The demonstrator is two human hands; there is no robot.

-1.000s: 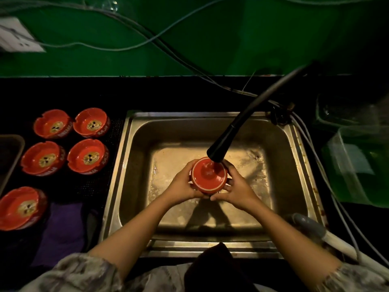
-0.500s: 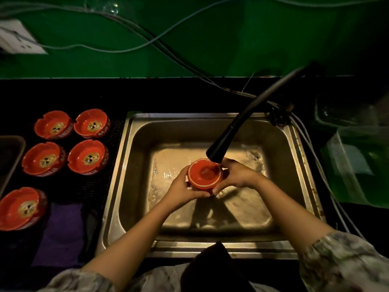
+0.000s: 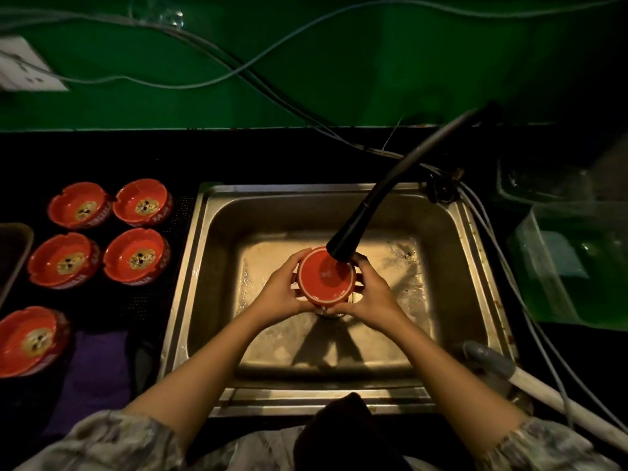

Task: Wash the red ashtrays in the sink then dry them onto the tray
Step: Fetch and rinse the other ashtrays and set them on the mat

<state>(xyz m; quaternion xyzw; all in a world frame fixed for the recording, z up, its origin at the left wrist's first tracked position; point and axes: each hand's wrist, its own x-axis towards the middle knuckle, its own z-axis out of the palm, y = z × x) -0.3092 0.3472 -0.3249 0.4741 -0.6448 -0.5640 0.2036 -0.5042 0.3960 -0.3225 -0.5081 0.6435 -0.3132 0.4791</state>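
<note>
Red ashtray (image 3: 325, 277) upside down under the faucet nozzle (image 3: 343, 247), between both hands: left hand (image 3: 279, 294) and right hand (image 3: 371, 297) fingers curl round its rim.

A red ashtray (image 3: 325, 275) with a white ring round its edge is seen over the grey metal sink (image 3: 452, 263). To the left of the sink, five red ashtrays (image 3: 136, 255) with pale spotted middles are seen on black. A purple cloth (image 3: 97, 365) is seen there too. Behind the sink, a green wall (image 3: 339, 56) is seen. The tap (image 3: 353, 232) is black.
</note>
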